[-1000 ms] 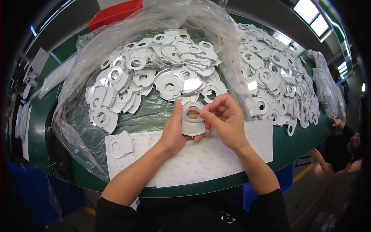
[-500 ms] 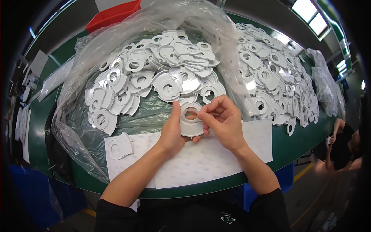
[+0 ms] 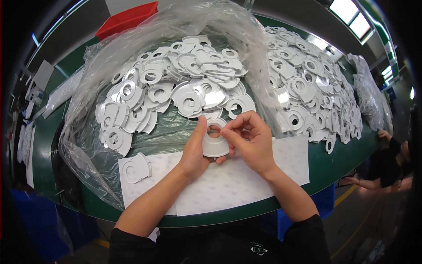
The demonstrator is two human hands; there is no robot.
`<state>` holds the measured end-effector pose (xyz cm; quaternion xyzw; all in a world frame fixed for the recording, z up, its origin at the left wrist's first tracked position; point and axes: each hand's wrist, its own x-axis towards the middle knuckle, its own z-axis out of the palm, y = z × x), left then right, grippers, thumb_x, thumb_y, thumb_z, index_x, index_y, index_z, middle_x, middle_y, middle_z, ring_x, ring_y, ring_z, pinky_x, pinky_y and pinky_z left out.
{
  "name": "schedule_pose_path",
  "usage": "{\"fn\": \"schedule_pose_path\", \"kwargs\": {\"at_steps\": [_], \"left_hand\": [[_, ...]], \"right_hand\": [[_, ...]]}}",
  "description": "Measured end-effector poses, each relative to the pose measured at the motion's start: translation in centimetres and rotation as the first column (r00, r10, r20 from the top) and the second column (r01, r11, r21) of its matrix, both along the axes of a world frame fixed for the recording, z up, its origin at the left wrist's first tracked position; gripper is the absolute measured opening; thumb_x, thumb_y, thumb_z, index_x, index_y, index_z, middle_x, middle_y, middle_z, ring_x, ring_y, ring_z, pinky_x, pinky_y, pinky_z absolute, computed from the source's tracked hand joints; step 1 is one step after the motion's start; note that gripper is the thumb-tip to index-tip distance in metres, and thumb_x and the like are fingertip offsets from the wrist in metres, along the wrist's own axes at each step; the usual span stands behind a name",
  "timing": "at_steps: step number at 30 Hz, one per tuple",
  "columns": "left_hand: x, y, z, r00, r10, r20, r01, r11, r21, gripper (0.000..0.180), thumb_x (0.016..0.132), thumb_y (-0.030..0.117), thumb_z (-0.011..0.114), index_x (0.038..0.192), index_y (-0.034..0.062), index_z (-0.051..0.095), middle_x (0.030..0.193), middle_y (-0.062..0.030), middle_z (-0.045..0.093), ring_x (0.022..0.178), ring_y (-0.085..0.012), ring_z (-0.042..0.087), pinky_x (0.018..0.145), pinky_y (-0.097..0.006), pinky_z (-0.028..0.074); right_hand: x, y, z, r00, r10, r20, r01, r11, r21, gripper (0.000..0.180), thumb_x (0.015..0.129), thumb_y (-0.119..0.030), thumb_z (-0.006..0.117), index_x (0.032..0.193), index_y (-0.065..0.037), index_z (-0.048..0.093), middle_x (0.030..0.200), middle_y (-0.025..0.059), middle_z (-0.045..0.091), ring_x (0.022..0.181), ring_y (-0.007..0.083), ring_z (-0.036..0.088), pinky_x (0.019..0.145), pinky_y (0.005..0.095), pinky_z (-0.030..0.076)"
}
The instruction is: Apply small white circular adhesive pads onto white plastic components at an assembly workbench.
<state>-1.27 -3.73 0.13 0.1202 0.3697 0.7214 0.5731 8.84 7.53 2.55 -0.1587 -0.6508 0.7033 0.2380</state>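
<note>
Head view: white ring plate (image 3: 215, 141) pinched between left hand (image 3: 194, 152) and right hand (image 3: 250, 143).

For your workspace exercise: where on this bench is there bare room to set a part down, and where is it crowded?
Free: the white sheet below the hands, between the lone ring part and the sheet's right end, and the green table strip beside it. Crowded: the open plastic bag heaped with ring parts, and the loose pile on the right.

Bright, even overhead light; ceiling lamps (image 3: 351, 13) glare at upper right. Plastic bag (image 3: 176, 26) glints. Fisheye edges bend and darken.
</note>
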Motion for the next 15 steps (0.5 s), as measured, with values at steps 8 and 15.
{"fn": "schedule_pose_path", "kwargs": {"at_steps": [8, 15], "left_hand": [[0.05, -0.21, 0.21, 1.000, 0.029, 0.001, -0.029, 1.000, -0.003, 0.027, 0.094, 0.030, 0.041, 0.110, 0.0081, 0.045, 0.093, -0.0100, 0.059, 0.069, -0.0177, 0.058, 0.048, -0.027, 0.041], [0.20, -0.18, 0.33, 0.994, 0.110, -0.024, -0.111, 0.992, -0.064, 0.034, 0.088, 0.012, 0.046, 0.121, 0.0097, 0.040, 0.096, -0.0088, 0.055, 0.070, -0.0168, 0.057, 0.045, -0.028, 0.042]], "right_hand": [[0.02, 0.33, -0.55, 0.974, -0.103, -0.200, 0.220, 0.628, 0.746, 0.018, 0.073, 0.002, 0.066, 0.090, -0.002, 0.060, 0.079, 0.0071, 0.061, 0.071, 0.0177, 0.059, 0.055, 0.0271, 0.049], [0.26, -0.21, -0.01, 0.962, -0.134, -0.239, 0.274, 0.413, 0.869, 0.031, 0.068, 0.002, 0.065, 0.097, -0.004, 0.062, 0.085, 0.0085, 0.062, 0.084, 0.0258, 0.057, 0.067, 0.0344, 0.049]]}}
